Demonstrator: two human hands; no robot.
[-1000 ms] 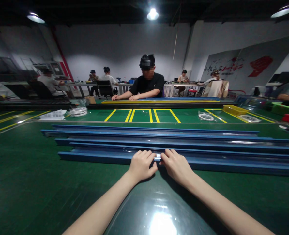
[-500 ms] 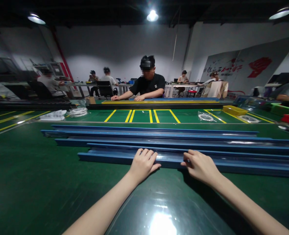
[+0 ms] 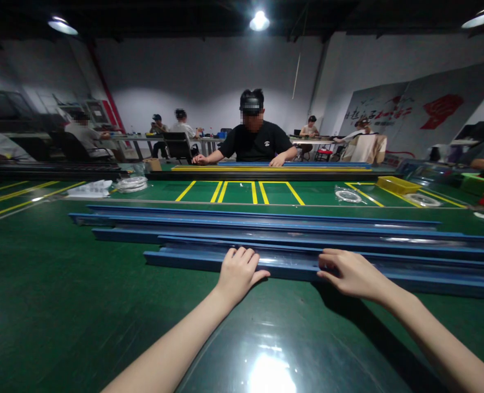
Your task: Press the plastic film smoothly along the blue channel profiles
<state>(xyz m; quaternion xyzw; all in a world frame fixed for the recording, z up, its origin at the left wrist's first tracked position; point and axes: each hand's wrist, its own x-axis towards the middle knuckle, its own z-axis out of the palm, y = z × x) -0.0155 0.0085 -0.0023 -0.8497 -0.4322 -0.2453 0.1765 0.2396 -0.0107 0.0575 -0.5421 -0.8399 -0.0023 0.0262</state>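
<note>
Several long blue channel-shaped rails lie across the green table [image 3: 62,295], roughly parallel. The nearest rail [image 3: 196,260] is under both hands. My left hand [image 3: 240,273] rests over its front wall, fingertips inside the channel and thumb out to the right along the front. Farther right, my right hand [image 3: 346,272] grips the same wall between curled fingers and thumb. Just beyond lie the other blue rails [image 3: 123,235], one with clear film along it. The far right end of the nearest rail runs out of view.
Yellow tape lines mark the table's far half. Coiled white tubing [image 3: 131,184], bagged coils [image 3: 347,195] and a yellow tray [image 3: 397,185] lie there. A person in black [image 3: 260,143] sits opposite, behind black and yellow rails [image 3: 266,169].
The nearest blue rail has slid to the right. My right hand has moved right with it, while my left hand has stayed nearly in place. The person opposite has moved a hand to the right.
</note>
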